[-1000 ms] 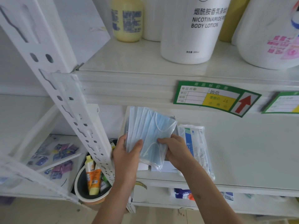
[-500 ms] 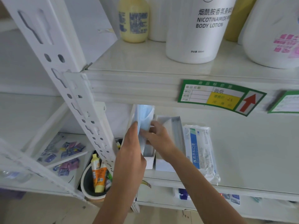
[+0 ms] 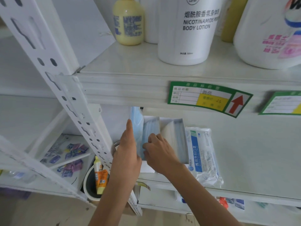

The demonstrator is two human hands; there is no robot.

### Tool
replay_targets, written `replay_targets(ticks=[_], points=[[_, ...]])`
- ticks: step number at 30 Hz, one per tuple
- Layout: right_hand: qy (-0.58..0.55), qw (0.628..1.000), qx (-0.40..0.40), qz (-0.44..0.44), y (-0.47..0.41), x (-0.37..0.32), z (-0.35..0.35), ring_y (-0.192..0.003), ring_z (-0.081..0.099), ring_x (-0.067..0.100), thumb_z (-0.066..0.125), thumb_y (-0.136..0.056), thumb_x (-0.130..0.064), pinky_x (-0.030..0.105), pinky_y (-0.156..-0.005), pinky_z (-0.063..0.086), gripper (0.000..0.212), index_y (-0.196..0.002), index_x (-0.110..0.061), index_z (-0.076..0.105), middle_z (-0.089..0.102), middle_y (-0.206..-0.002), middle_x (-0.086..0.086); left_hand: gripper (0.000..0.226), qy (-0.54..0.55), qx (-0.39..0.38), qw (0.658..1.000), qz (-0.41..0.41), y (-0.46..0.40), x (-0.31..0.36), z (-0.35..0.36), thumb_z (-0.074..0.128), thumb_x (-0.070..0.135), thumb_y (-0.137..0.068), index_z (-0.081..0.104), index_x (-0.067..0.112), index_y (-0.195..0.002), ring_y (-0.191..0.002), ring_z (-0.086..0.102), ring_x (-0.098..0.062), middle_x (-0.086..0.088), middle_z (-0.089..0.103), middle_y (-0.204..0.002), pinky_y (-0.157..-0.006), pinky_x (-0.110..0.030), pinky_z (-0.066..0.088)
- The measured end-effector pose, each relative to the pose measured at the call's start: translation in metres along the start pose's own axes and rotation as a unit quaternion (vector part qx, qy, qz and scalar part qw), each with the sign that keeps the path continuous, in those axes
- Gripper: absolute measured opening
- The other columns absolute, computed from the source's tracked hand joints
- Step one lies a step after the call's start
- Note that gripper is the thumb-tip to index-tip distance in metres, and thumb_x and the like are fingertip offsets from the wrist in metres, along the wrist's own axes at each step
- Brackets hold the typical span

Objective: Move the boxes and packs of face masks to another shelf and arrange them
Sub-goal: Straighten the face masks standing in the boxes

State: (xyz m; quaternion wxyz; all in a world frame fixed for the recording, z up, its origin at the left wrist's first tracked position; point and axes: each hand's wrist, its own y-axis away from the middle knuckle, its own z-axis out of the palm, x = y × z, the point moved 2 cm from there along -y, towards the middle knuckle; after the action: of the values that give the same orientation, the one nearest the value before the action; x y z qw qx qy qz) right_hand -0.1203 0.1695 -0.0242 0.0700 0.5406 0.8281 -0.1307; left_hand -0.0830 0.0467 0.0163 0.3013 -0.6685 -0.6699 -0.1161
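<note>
The pack of blue face masks (image 3: pixel 137 128) stands on edge, long axis running into the shelf (image 3: pixel 254 160), flat left hand (image 3: pixel 128 154) bracing it while the right hand (image 3: pixel 158 151) pinches its near edge beside the open mask box (image 3: pixel 152 128).

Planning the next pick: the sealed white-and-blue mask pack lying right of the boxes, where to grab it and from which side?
Judging by its pose, take the mask pack by its near short end, which overhangs the shelf front lip, coming from the front. It lies flat with its long axis running front to back; an open box sits tight along its left edge, and only its right side has free space.
</note>
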Motion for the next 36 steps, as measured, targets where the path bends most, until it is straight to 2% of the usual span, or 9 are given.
replay_targets(ticks=[4, 10, 16, 21, 28, 30, 31, 33, 36], points=[[0.007, 0.999, -0.018, 0.036, 0.000, -0.001, -0.003, -0.103, 0.049, 0.027, 0.058, -0.093, -0.021, 0.034, -0.091, 0.044, 0.018, -0.107, -0.013, 0.066, 0.050, -0.112, 0.007, 0.098, 0.005, -0.032, 0.999, 0.009, -0.010, 0.010, 0.006, 0.058, 0.000, -0.087, -0.003, 0.035, -0.156, -0.115, 0.060, -0.023, -0.006, 0.052, -0.141, -0.079, -0.028, 0.042], [0.013, 0.998, -0.027, 0.062, -0.005, -0.004, -0.005, -0.100, 0.051, 0.028, 0.061, -0.091, -0.018, 0.035, -0.088, 0.045, 0.016, -0.104, -0.010, 0.060, 0.050, -0.108, 0.010, 0.091, -0.056, -0.061, 0.997, 0.003, -0.016, 0.021, 0.008, 0.055, 0.004, -0.091, -0.003, 0.031, -0.157, -0.106, 0.065, -0.028, -0.010, 0.056, -0.132, -0.085, -0.043, 0.056], [0.047, 0.997, -0.022, 0.062, -0.005, -0.012, 0.001, -0.101, 0.048, 0.027, 0.066, -0.087, -0.014, 0.036, -0.089, 0.044, 0.025, -0.111, -0.013, 0.060, 0.050, -0.110, 0.008, 0.084, -0.125, -0.124, 0.984, -0.034, -0.022, 0.020, 0.007, 0.051, 0.011, -0.095, -0.003, 0.027, -0.156, -0.086, 0.060, -0.023, -0.009, 0.058, -0.105, -0.070, -0.035, 0.049], [0.041, 0.996, 0.007, 0.076, 0.002, -0.015, 0.000, -0.113, 0.043, 0.027, 0.061, -0.090, -0.016, 0.034, -0.097, 0.042, 0.036, -0.125, -0.012, 0.055, 0.049, -0.123, 0.009, 0.079, -0.138, -0.136, 0.981, -0.016, -0.027, 0.021, 0.017, 0.048, 0.014, -0.099, -0.004, 0.025, -0.157, -0.103, 0.064, -0.026, -0.010, 0.053, -0.133, -0.074, -0.034, 0.049], [0.105, 0.989, -0.022, 0.100, 0.023, -0.024, 0.004, -0.131, 0.034, 0.035, 0.061, -0.090, -0.018, 0.041, -0.110, 0.033, 0.055, -0.141, -0.006, 0.043, 0.043, -0.142, 0.017, 0.095, -0.096, -0.203, 0.971, 0.076, -0.010, -0.003, 0.027, 0.050, 0.007, -0.096, -0.020, 0.031, -0.155, -0.102, 0.065, -0.020, -0.006, 0.028, -0.156, -0.076, -0.031, 0.053], [0.106, 0.990, -0.015, 0.092, 0.024, -0.026, 0.004, -0.130, 0.035, 0.034, 0.060, -0.088, -0.016, 0.041, -0.110, 0.032, 0.056, -0.141, -0.010, 0.042, 0.047, -0.138, 0.014, 0.101, -0.097, -0.207, 0.967, 0.110, -0.010, -0.006, 0.029, 0.050, -0.001, -0.091, -0.021, 0.032, -0.154, -0.127, 0.055, -0.026, -0.007, 0.005, -0.165, -0.088, -0.032, 0.052], [0.106, 0.991, -0.012, 0.085, 0.024, -0.026, 0.004, -0.130, 0.035, 0.034, 0.059, -0.087, -0.015, 0.041, -0.111, 0.030, 0.055, -0.140, -0.011, 0.043, 0.049, -0.135, 0.013, 0.103, -0.094, -0.201, 0.968, 0.120, -0.012, -0.008, 0.030, 0.050, -0.005, -0.090, -0.021, 0.031, -0.154, -0.145, 0.035, -0.028, -0.006, -0.010, -0.167, -0.101, -0.033, 0.047], [0.110, 0.992, -0.004, 0.068, 0.023, -0.024, 0.005, -0.129, 0.038, 0.035, 0.057, -0.085, -0.012, 0.042, -0.115, 0.026, 0.055, -0.138, -0.010, 0.045, 0.052, -0.131, 0.011, 0.103, -0.083, -0.193, 0.968, 0.136, -0.015, -0.014, 0.032, 0.050, -0.005, -0.089, -0.021, 0.028, -0.156, -0.155, -0.007, -0.023, -0.001, -0.028, -0.165, -0.122, -0.036, 0.024], [0.084, 0.995, 0.012, 0.052, 0.021, -0.021, 0.007, -0.139, 0.037, 0.032, 0.062, -0.085, -0.013, 0.047, -0.123, 0.018, 0.067, -0.147, -0.008, 0.040, 0.051, -0.139, 0.010, 0.081, -0.092, -0.197, 0.966, 0.139, -0.012, -0.026, 0.041, 0.042, 0.009, -0.099, -0.011, 0.020, -0.159, -0.153, -0.016, -0.015, 0.000, -0.017, -0.168, -0.126, -0.035, 0.006]])
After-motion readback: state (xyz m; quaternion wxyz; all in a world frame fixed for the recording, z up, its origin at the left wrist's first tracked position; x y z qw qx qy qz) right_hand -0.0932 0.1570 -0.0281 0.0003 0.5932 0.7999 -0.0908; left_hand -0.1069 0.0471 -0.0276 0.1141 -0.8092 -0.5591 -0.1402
